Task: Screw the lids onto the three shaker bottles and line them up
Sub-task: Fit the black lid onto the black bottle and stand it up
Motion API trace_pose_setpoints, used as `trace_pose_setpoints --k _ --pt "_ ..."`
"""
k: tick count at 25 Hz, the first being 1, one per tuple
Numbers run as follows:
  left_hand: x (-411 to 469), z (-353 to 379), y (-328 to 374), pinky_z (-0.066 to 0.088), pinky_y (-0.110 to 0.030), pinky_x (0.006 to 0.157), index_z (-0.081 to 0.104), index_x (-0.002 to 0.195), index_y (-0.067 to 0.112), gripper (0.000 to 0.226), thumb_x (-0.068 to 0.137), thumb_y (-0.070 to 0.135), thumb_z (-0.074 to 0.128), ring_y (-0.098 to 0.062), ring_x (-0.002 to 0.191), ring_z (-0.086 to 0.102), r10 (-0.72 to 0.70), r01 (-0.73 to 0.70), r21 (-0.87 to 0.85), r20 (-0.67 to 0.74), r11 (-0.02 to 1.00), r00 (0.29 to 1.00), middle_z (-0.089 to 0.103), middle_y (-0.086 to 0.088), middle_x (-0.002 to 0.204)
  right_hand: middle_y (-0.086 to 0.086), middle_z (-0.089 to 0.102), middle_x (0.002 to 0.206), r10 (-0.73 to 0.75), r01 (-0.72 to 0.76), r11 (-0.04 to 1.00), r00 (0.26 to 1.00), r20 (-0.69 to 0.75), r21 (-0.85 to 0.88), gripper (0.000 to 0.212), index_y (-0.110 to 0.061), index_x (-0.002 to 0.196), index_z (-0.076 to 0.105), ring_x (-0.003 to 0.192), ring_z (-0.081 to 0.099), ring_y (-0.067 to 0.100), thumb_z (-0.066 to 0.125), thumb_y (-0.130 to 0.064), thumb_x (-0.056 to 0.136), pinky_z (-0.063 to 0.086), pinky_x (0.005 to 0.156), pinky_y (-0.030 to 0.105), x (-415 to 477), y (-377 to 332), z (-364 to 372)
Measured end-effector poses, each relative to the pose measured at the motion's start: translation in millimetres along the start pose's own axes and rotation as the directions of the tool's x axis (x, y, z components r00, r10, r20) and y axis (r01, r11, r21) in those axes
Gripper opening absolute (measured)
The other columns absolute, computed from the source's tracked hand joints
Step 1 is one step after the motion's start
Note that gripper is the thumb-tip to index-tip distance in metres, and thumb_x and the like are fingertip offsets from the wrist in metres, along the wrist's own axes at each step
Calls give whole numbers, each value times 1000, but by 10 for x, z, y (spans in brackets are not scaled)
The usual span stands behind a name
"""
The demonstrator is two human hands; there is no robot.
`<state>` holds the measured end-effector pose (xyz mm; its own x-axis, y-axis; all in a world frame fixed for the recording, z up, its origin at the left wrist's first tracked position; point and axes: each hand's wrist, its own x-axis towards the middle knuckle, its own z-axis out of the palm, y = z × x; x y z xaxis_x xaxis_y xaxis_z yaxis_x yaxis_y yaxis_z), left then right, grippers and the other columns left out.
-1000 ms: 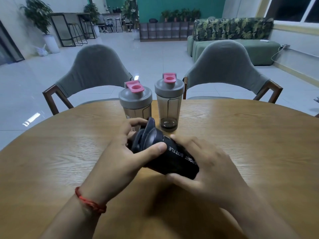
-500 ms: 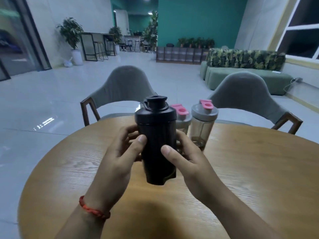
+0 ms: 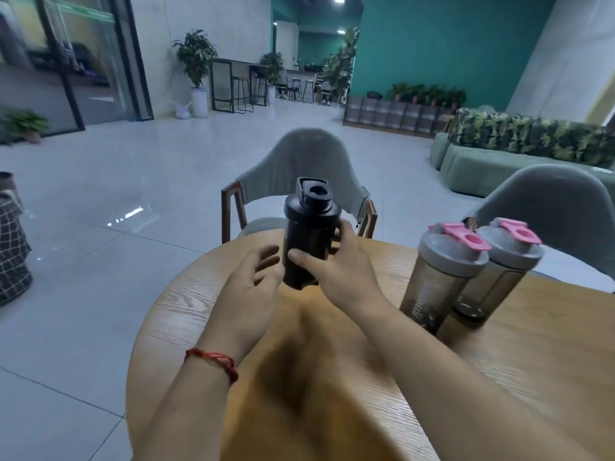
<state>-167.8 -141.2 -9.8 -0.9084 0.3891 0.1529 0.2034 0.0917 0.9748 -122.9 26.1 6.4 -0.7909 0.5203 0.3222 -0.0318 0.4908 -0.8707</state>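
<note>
A black shaker bottle [image 3: 307,237] with its black lid on stands upright near the far left edge of the round wooden table [image 3: 499,377]. My right hand [image 3: 336,271] wraps around its lower body. My left hand [image 3: 249,287] hovers just left of it, fingers spread and off the bottle. Two smoky clear shaker bottles with grey lids and pink flip caps stand side by side to the right, the nearer one [image 3: 442,277] touching the farther one [image 3: 499,271].
A grey chair [image 3: 299,181] with wooden arms stands behind the black bottle, a second grey chair [image 3: 552,207] behind the two clear bottles. The table's left edge drops off to tiled floor. A dark checked basket [image 3: 13,244] sits at far left.
The black bottle went from tilted in both hands to upright, then down and left of the two clear bottles. My left hand has let go of it. The view swung left.
</note>
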Motion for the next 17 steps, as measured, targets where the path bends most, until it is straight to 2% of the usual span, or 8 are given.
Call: trace_pose_setpoints --k 2,4,6,8,10,12,15,17 --pt "97 -32 -96 52 -49 116 62 146 37 37 112 24 54 -9 133 61 -69 69 -17 -6 997 998 67 13 142 -18 67 122 22 -22 999 1000 -17 -23 74 -27 143 56 112 65 7 97 -32 81 54 91 22 232 114 177" --pt "168 -46 -185 47 -51 120 58 152 34 42 112 24 52 -15 139 58 -133 132 -31 -29 991 991 63 7 151 -14 65 123 44 -45 998 999 -18 -34 75 -23 146 56 117 64 13 96 -30 82 49 83 17 417 209 330" --pt "222 -53 -266 47 -48 119 53 157 31 46 112 24 51 -15 135 58 -202 201 -32 -48 979 978 60 4 156 -11 66 124 75 -75 996 997 -20 -48 74 -22 145 57 121 65 17 95 -30 83 51 86 24 585 293 443" --pt "256 -47 -301 52 -38 108 50 159 30 48 112 25 51 -9 117 64 -228 227 -24 -60 974 972 60 6 150 -3 71 133 102 -103 992 995 -24 -66 76 -21 147 56 126 66 22 95 -32 82 57 98 37 730 362 513" --pt "274 -27 -308 51 -31 95 49 159 30 49 111 27 52 2 104 62 -228 227 -21 -54 974 972 60 9 140 1 72 141 115 -116 989 993 -22 -90 77 -22 148 55 131 66 25 95 -32 82 56 105 41 833 422 561" --pt "284 1 -312 51 -28 88 50 158 31 49 109 31 55 1 108 62 -230 229 -14 -36 973 973 60 10 137 1 72 142 126 -127 986 992 -10 -108 76 -22 147 55 133 66 25 94 -32 83 55 106 41 891 468 595" --pt "293 24 -316 48 -22 79 50 156 33 49 108 34 57 -11 119 64 -236 236 5 -25 972 971 61 9 143 1 73 138 150 -151 984 989 -18 -90 72 -23 144 57 130 67 27 94 -32 83 56 106 42 920 512 637" --pt "285 51 -301 46 -19 76 51 155 32 48 108 34 58 -5 114 63 -223 223 17 -26 975 975 61 10 141 2 71 143 173 -171 980 985 4 -97 74 -22 147 55 133 66 27 93 -31 84 55 107 41 917 507 633"
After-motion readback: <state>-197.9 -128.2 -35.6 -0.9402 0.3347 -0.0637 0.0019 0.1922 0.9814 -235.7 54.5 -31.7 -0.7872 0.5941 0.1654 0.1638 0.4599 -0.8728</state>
